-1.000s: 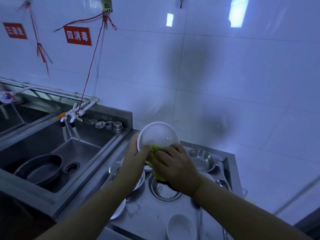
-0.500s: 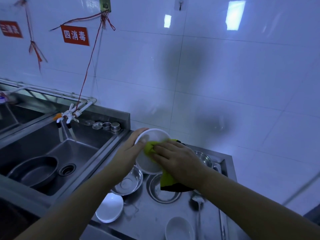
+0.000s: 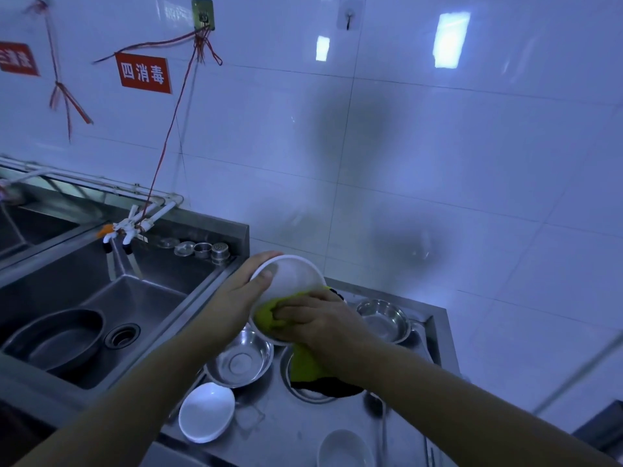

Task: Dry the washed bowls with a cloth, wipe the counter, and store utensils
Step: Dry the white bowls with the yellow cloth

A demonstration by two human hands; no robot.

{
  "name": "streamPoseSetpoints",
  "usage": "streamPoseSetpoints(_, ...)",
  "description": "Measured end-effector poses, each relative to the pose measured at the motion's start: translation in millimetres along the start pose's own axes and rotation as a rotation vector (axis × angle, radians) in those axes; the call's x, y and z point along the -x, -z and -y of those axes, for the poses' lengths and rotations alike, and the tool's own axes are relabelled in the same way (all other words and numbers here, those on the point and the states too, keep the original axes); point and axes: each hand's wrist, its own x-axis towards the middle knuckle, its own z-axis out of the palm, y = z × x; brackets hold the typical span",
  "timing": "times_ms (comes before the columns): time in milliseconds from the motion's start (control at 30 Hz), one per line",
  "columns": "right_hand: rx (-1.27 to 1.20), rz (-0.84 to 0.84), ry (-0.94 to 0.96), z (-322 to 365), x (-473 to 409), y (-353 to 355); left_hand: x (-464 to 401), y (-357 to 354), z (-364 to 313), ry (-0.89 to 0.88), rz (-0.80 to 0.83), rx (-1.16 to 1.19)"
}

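Observation:
A white bowl (image 3: 293, 278) is held tilted above the steel counter (image 3: 290, 429). My left hand (image 3: 242, 294) grips its left rim, thumb on the inside. My right hand (image 3: 313, 321) grips a yellow-green cloth (image 3: 269, 315) and presses it into the bowl's lower part; the rest of the cloth hangs down under my wrist. On the counter below lie two steel bowls (image 3: 241, 362) (image 3: 384, 318), a white bowl (image 3: 207, 411) at the front left and another white bowl (image 3: 344, 448) at the front edge. A ladle (image 3: 376, 409) lies beside my right forearm.
A steel sink (image 3: 135, 298) with a dark pan (image 3: 57, 342) and a drain is on the left, taps (image 3: 124, 230) above it. Small steel cups (image 3: 210, 251) stand on the sink's back ledge. A white tiled wall rises behind.
The bowl has tilted and shifted slightly, and my right hand with the cloth has moved from the bowl's middle down to its lower part. My left hand keeps hold of the rim.

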Motion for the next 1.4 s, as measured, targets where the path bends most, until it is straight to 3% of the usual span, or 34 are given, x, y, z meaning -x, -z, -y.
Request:
streamPoseSetpoints(233,0.203,-0.043,0.216,-25,-1,20,-9,-3,-13,0.079,0.209,-0.081)
streamPoseSetpoints(367,0.3,-0.058,0.233,-30,-2,17,-14,-2,-15,0.09,0.278,-0.083)
streamPoseSetpoints(533,0.24,-0.057,-0.024,-18,16,4,-12,-10,-7,0.039,0.072,-0.055)
streamPoseSetpoints(800,-0.098,-0.307,-0.341,32,29,-31,-8,-36,-3,-0.001,-0.154,0.025)
streamPoseSetpoints(867,-0.041,-0.319,-0.236,22,32,-30,-7,-36,-4,0.02,-0.123,0.01)
streamPoseSetpoints(1033,0.162,-0.275,0.182,-25,46,-17,-16,-20,-13,0.199,0.191,-0.141)
streamPoseSetpoints(1167,0.167,-0.168,0.179,-36,47,-14,-18,-10,-18,0.207,0.335,-0.247)
streamPoseSetpoints(1267,0.155,-0.099,0.07,-39,50,-8,-14,-1,-10,0.029,0.273,-0.731)
streamPoseSetpoints(1333,0.142,-0.067,0.042,-42,51,-4,-7,0,-10,-0.282,0.216,-1.104)
streamPoseSetpoints(1400,0.112,-0.039,0.045,-43,51,-3,-2,-4,-13,-0.605,0.261,-1.338)
